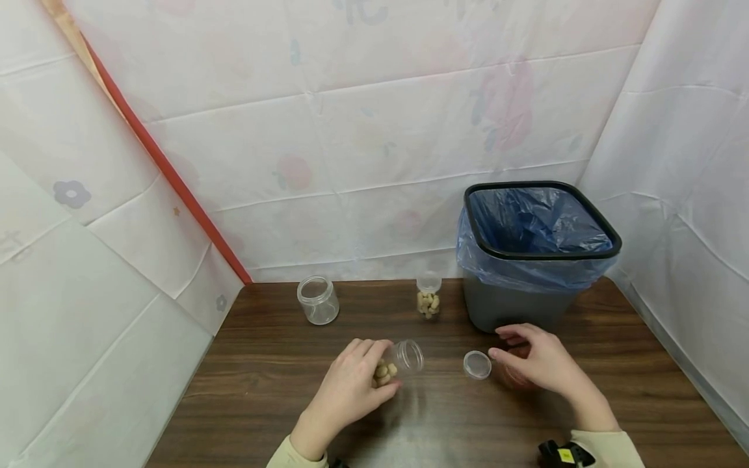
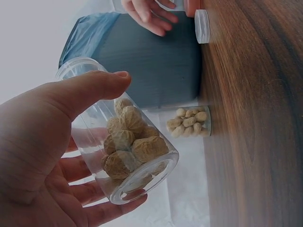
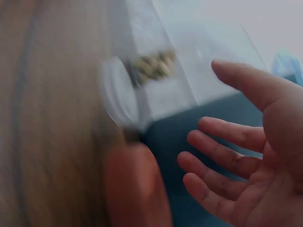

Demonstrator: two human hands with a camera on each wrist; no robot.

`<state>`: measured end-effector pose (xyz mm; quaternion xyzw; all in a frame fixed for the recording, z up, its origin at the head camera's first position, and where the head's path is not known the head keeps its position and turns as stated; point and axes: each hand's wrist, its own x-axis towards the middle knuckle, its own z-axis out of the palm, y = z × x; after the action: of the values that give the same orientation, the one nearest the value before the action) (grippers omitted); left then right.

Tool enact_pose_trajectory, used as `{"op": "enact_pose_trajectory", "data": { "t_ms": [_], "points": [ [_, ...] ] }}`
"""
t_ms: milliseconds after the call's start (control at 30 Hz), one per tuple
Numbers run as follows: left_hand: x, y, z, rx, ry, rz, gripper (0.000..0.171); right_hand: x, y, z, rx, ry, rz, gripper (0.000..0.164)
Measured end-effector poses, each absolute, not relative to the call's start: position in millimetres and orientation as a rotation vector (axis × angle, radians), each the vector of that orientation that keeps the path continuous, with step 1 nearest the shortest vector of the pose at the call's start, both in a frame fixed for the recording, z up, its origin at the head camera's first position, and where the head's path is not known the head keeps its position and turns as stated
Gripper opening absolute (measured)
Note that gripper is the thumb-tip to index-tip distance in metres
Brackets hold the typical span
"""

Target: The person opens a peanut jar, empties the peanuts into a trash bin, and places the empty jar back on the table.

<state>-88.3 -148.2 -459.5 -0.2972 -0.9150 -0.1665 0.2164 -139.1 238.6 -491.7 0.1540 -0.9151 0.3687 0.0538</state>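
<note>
My left hand (image 1: 351, 383) grips a clear plastic jar (image 1: 407, 357), fingers and thumb around its sides. The jar is tilted over with its uncapped mouth to the right, and peanuts in their shells (image 2: 128, 142) lie toward its base. My right hand (image 1: 541, 361), fingers loosely bent and holding nothing, hovers over a round reddish object (image 1: 515, 374) that it partly hides. That object is an orange-red blur (image 3: 137, 189) in the right wrist view. Beside it a clear round lid (image 1: 476, 364) lies on the table.
Another clear jar of peanuts (image 1: 428, 304) stands at the back, near a grey bin (image 1: 515, 302) lined with a blue bag (image 1: 532, 218). An uncapped clear jar (image 1: 318, 302) stands at the back left. White printed cloth (image 1: 374, 136) hangs behind the dark wooden table (image 1: 246, 390).
</note>
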Motion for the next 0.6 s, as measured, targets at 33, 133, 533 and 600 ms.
{"op": "enact_pose_trajectory", "data": {
  "t_ms": [33,133,533,600],
  "points": [
    [-88.2,-148.3,-459.3,-0.823,-2.536,-0.460,0.065,-139.3,244.2,-489.0,0.439,-2.783,1.123,0.047],
    [-87.7,-149.1,-459.1,-0.819,-2.540,-0.457,0.065,-139.0,260.4,-481.1,0.368,-2.791,1.104,0.050],
    [-88.0,-149.4,-459.3,-0.818,-2.543,-0.458,0.066,-134.9,319.8,-463.7,0.053,-2.785,0.991,0.059],
    [-87.7,-149.3,-459.1,-0.813,-2.541,-0.461,0.066,-135.3,324.6,-462.5,0.018,-2.729,1.023,0.067]
  ]
}}
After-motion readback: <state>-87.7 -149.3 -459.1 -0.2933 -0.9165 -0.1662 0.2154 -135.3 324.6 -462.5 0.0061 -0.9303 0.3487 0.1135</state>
